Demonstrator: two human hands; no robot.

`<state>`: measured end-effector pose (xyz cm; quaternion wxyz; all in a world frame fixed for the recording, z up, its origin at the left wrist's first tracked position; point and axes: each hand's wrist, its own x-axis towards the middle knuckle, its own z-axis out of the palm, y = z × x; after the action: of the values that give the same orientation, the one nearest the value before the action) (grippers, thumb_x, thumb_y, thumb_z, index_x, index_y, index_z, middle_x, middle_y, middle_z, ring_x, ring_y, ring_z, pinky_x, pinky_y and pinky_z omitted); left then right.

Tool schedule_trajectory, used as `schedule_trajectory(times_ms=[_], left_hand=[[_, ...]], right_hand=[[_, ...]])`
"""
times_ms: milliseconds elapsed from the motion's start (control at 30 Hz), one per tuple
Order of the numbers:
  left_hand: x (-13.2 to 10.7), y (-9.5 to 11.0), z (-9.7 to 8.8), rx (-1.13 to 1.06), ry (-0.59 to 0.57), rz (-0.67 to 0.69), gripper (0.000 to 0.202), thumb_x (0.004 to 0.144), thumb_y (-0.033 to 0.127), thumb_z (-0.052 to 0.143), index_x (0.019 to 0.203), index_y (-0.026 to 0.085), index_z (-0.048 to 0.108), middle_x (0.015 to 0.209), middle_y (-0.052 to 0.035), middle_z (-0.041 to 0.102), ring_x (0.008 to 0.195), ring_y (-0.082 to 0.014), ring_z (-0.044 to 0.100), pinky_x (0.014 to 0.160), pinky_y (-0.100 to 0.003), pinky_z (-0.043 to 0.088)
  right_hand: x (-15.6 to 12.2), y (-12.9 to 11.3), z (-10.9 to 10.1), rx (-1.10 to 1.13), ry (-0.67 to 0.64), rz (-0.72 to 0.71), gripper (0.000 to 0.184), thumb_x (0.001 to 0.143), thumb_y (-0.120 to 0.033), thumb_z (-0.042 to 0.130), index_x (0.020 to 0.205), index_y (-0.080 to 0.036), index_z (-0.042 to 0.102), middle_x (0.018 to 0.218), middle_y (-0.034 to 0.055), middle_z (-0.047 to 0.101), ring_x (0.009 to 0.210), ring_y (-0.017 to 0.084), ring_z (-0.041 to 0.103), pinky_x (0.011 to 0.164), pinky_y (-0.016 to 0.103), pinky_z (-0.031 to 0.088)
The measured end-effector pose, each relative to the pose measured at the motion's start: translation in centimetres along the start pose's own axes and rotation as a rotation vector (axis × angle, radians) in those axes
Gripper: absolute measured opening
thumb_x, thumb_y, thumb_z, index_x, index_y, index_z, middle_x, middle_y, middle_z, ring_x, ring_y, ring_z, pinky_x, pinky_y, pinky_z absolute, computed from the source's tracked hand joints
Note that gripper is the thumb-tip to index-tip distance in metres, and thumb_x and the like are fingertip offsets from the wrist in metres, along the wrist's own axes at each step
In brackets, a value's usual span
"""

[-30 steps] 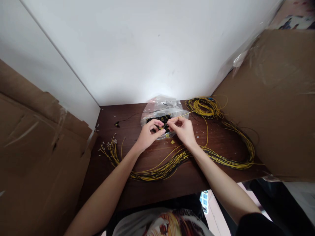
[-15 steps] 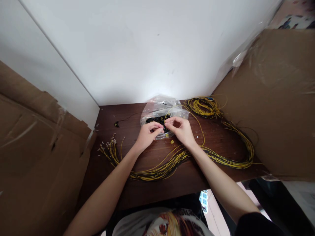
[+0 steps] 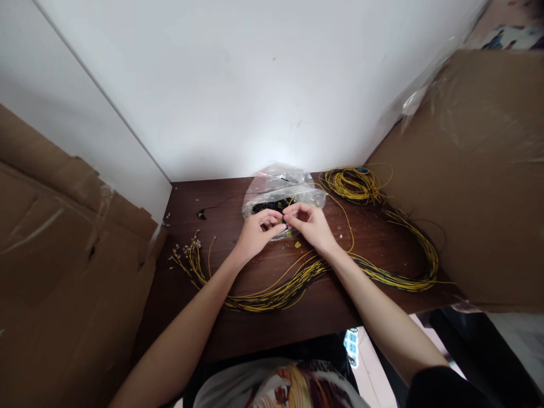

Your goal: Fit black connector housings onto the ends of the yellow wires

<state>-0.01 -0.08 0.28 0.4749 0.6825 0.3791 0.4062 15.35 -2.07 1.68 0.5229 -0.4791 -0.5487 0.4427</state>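
My left hand (image 3: 257, 233) and my right hand (image 3: 313, 225) meet fingertip to fingertip over a clear plastic bag (image 3: 272, 180). Between my right thumb and forefinger is a thin yellow wire (image 3: 349, 226), which loops up past the bag and down to the right. My left fingers are pinched together; a speck of yellow shows at their tips, too small to name. Small black parts (image 3: 267, 206) lie in the bag, partly hidden behind my hands. A loose yellow piece (image 3: 297, 245) rests on the table just below them.
A long bundle of yellow and black wires (image 3: 272, 298) curves across the table (image 3: 263, 334) under my forearms. Coiled yellow wire (image 3: 348, 186) lies at the back right. A small black part (image 3: 201, 215) on a dark wire sits left. Cardboard (image 3: 480, 187) stands on both sides.
My fingertips have drawn slightly closer together. The yellow wire's arc near my right fingers has become lower and flatter, and a yellow speck now shows at my left fingertips.
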Motion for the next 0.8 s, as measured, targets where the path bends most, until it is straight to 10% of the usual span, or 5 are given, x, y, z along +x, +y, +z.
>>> schedule_trajectory(times_ms=[800], left_hand=[[-0.01, -0.40, -0.11, 0.015, 0.022, -0.063, 0.021, 0.073, 0.029, 0.061, 0.084, 0.012, 0.060, 0.077, -0.0079, 0.066, 0.059, -0.0120, 0.057, 0.039, -0.017, 0.040]], right_hand=[[-0.12, -0.26, 0.00, 0.098, -0.025, 0.008, 0.026, 0.065, -0.036, 0.072, 0.073, -0.015, 0.059, 0.062, 0.0007, 0.063, 0.057, 0.011, 0.061, 0.061, 0.025, 0.053]])
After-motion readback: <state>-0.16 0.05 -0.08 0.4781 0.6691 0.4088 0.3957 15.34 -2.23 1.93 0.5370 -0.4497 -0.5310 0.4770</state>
